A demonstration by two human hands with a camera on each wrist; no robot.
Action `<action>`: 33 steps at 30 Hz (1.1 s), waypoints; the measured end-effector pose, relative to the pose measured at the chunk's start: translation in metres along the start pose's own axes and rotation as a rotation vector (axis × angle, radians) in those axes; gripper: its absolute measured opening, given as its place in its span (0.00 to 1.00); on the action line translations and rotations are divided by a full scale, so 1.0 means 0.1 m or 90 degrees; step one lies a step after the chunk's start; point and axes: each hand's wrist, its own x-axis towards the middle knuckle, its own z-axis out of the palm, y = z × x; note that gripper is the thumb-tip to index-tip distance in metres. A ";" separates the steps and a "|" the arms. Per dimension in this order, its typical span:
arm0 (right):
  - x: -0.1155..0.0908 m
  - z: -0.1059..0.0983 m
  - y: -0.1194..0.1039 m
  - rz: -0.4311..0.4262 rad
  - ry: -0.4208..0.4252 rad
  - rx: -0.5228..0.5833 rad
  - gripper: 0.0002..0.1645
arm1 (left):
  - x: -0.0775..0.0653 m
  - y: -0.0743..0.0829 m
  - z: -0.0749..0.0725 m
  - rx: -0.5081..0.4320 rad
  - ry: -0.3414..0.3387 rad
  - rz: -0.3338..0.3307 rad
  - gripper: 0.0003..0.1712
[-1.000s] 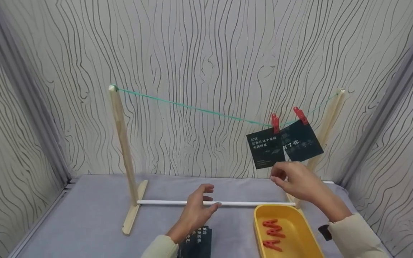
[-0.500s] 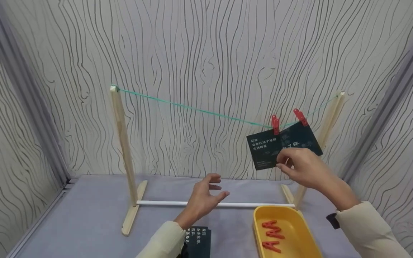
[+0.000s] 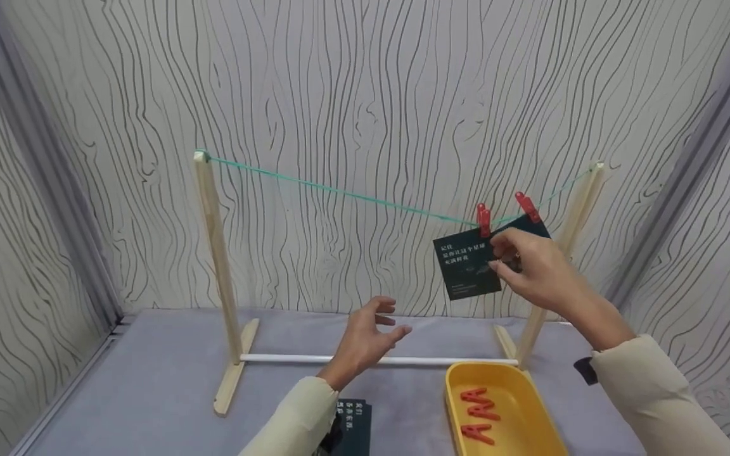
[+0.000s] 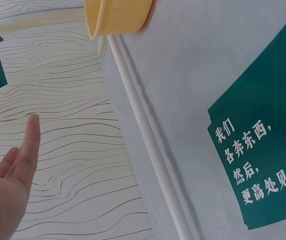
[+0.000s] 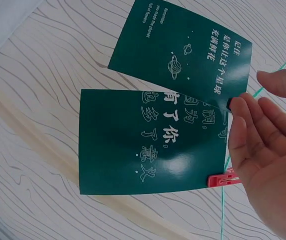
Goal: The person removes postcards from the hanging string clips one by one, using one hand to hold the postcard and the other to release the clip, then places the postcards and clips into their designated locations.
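Two dark green printed cards hang from a green string, the left card [image 3: 466, 278] overlapping the right card [image 5: 128, 145]. A red clothespin [image 3: 484, 220] holds the left one and another red clothespin [image 5: 223, 179] the right one. My right hand [image 3: 539, 269] is raised in front of the right card, fingers loosely bent, thumb apart from them, nothing gripped. In the right wrist view its fingertips are right at the cards' upper edges, by the string. My left hand [image 3: 365, 339], fingers relaxed and holding nothing, hovers before the white crossbar. Below it lies a stack of green cards [image 4: 267, 165].
The string [image 3: 339, 190] runs between a left wooden post [image 3: 216, 253] and a right wooden post [image 3: 577, 228]. A white rod [image 3: 428, 361] joins their feet. At front right, a yellow tray [image 3: 523, 418] contains several red clothespins [image 3: 480, 413]. A wood-patterned wall stands behind.
My right hand has risen from below the cards to in front of the right one, near the clothespins. My left hand has drifted slightly up and to the right.
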 end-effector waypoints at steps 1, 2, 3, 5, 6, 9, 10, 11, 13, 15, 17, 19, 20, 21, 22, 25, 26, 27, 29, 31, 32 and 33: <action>0.02 -0.01 0.00 0.001 0.001 0.001 0.18 | 0.01 0.01 0.00 0.003 0.000 0.000 0.29; 0.03 -0.03 -0.01 0.002 0.000 0.001 0.18 | 0.03 0.01 0.01 0.008 0.001 0.001 0.29; 0.05 -0.04 -0.01 0.001 -0.001 0.001 0.19 | 0.04 0.02 0.01 0.017 0.004 0.003 0.28; 0.08 -0.07 -0.02 0.002 -0.004 0.001 0.19 | 0.08 0.03 0.02 0.032 0.015 0.008 0.28; 0.09 -0.09 -0.03 0.001 -0.005 0.002 0.19 | 0.10 0.04 0.03 0.039 0.021 0.009 0.28; 0.12 -0.13 -0.03 -0.002 -0.001 -0.004 0.19 | 0.14 0.08 0.06 0.059 0.035 0.005 0.28; 0.12 -0.14 -0.03 -0.005 0.003 -0.007 0.19 | 0.16 0.09 0.07 0.059 0.037 0.005 0.28; 0.13 -0.16 -0.03 -0.008 0.006 -0.010 0.19 | 0.17 0.10 0.08 0.057 0.037 0.003 0.28; 0.15 -0.18 -0.03 -0.013 0.016 -0.018 0.19 | 0.20 0.12 0.10 0.045 0.038 0.000 0.28; 0.18 -0.20 -0.02 -0.017 0.020 -0.023 0.19 | 0.23 0.15 0.10 0.029 0.039 0.002 0.27; 0.20 -0.21 -0.02 -0.018 0.022 -0.023 0.18 | 0.26 0.17 0.11 0.011 0.040 0.000 0.26; 0.22 -0.22 -0.01 -0.019 0.023 -0.026 0.18 | 0.28 0.19 0.11 0.001 0.043 -0.005 0.25; 0.23 -0.22 0.00 -0.018 0.024 -0.025 0.18 | 0.29 0.20 0.12 -0.006 0.044 -0.006 0.25; 0.23 -0.22 0.00 -0.018 0.025 -0.026 0.18 | 0.30 0.20 0.13 -0.010 0.045 -0.009 0.24; 0.24 -0.22 0.01 -0.017 0.025 -0.026 0.18 | 0.31 0.21 0.15 -0.013 0.046 -0.012 0.24; 0.27 -0.22 0.02 -0.013 0.024 -0.028 0.17 | 0.35 0.22 0.19 -0.018 0.049 -0.019 0.23; 0.28 -0.22 0.02 -0.013 0.024 -0.030 0.17 | 0.36 0.22 0.21 -0.017 0.050 -0.021 0.23; 0.30 -0.22 0.02 -0.015 0.024 -0.032 0.17 | 0.38 0.23 0.23 -0.013 0.050 -0.027 0.24; 0.34 -0.22 0.03 -0.020 0.027 -0.034 0.17 | 0.40 0.24 0.27 -0.007 0.049 -0.042 0.25; 0.38 -0.23 0.05 -0.023 0.033 -0.032 0.17 | 0.42 0.25 0.32 -0.005 0.045 -0.058 0.27; 0.39 -0.24 0.06 -0.023 0.037 -0.031 0.17 | 0.43 0.26 0.35 -0.005 0.040 -0.066 0.28; 0.40 -0.26 0.07 -0.023 0.041 -0.030 0.17 | 0.45 0.26 0.38 -0.007 0.034 -0.074 0.29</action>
